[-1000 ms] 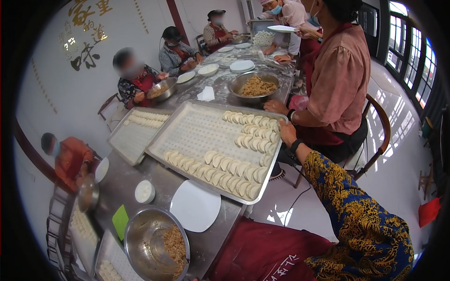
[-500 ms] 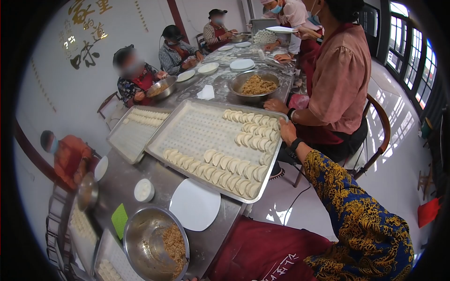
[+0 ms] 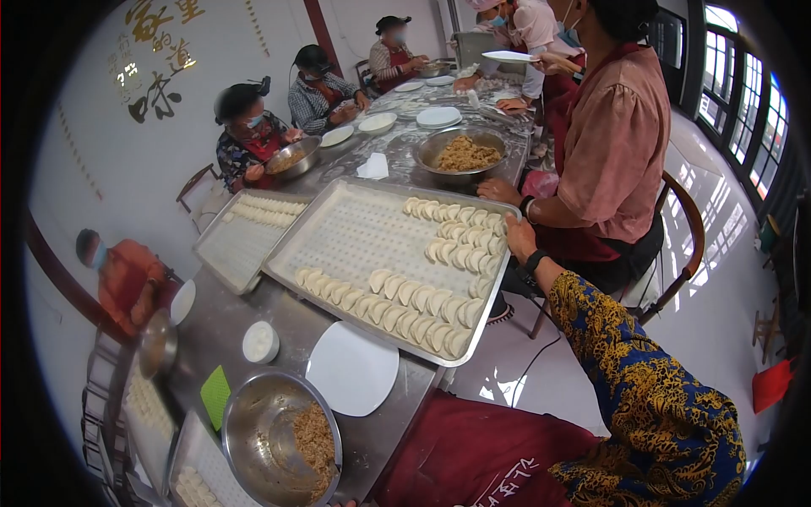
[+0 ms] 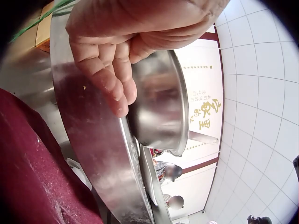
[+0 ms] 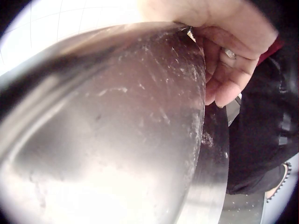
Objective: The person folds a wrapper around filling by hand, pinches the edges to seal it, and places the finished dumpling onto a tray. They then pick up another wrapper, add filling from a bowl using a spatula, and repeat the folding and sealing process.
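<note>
Your right hand [image 3: 520,239] grips the edge of the tray [image 3: 317,228], which is only partly filled: dumplings [image 3: 417,299] lie in rows nearer this hand, with space beyond. Your left hand [image 4: 124,28], loosely bent, holds nothing visible beside the bowl [image 4: 161,100] with filling [image 3: 317,448].

Left hand [image 4: 126,39] cropped at top in left wrist view, lowest tray [image 3: 213,456] cut off below, small wall lettering [image 3: 123,63] blurred

Blue sleeve [image 3: 655,393] with gold swirls
</note>
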Available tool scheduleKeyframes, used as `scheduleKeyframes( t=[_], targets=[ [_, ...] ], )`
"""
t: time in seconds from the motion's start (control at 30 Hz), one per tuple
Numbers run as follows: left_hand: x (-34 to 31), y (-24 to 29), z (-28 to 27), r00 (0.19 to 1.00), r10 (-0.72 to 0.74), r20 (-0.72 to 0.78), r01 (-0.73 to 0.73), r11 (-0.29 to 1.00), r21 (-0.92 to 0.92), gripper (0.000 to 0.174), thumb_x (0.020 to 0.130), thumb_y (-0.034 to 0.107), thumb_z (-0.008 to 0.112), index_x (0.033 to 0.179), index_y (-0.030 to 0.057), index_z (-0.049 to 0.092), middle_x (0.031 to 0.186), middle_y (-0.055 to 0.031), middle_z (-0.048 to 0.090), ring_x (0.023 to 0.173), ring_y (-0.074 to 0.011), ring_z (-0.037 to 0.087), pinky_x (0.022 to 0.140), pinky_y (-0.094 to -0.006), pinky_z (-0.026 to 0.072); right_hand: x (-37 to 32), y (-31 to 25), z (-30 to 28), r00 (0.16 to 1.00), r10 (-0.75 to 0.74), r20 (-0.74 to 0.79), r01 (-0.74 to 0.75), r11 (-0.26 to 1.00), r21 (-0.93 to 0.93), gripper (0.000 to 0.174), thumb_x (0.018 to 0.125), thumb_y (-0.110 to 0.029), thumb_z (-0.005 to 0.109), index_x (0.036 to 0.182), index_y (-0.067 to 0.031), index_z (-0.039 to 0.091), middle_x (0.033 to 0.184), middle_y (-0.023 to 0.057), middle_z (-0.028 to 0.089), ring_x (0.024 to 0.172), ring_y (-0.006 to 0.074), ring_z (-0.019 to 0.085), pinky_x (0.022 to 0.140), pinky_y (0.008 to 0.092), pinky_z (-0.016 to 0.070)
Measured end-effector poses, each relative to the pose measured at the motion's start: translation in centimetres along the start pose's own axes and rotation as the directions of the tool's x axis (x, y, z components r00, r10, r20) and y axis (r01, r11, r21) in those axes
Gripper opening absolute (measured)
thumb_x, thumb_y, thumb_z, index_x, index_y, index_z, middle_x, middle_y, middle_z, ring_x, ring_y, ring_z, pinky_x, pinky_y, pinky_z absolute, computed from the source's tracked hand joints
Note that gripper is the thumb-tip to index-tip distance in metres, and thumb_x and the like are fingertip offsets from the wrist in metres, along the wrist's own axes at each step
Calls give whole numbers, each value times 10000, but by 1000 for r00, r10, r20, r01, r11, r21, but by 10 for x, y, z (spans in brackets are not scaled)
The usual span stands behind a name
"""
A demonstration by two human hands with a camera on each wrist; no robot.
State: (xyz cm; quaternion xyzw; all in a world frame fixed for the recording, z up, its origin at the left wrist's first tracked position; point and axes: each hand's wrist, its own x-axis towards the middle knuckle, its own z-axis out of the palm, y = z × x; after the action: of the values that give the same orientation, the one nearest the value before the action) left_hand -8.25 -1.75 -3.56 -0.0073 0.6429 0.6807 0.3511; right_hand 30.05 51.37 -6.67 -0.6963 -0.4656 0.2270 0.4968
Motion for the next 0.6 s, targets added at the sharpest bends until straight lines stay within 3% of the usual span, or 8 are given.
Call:
scheduleKeyframes(
  t=[0.27,0.33,0.6],
  targets=[
    [-1,1,2,1000,-2,-11,2,1000,28,487,988,233,455,1368,-67,403,1230,-265,603,960,-337,650,847,-402,497,-1,-2,0,999,-14,-29,13,998,-55,580,968,-468,461,1142,64,610,1106,304,637,1091,428,596,942,450,447],
    [-2,3,5,1000,-3,-20,3,999,33,483,989,234,455,1363,-67,411,1221,-265,608,959,-336,650,848,-401,496,-4,-4,-3,1000,-5,8,5,999,46,580,968,-464,462,1133,72,609,1091,304,641,1082,427,601,936,441,450],
    [-3,2,4,1000,-9,-14,9,1000,-6,478,986,219,462,1354,-82,418,1206,-273,613,950,-336,649,851,-402,497,1,-1,-2,1000,13,7,-13,1000,29,606,965,-478,457,1140,85,598,1128,323,619,1106,432,587,957,443,439]
  ],
)
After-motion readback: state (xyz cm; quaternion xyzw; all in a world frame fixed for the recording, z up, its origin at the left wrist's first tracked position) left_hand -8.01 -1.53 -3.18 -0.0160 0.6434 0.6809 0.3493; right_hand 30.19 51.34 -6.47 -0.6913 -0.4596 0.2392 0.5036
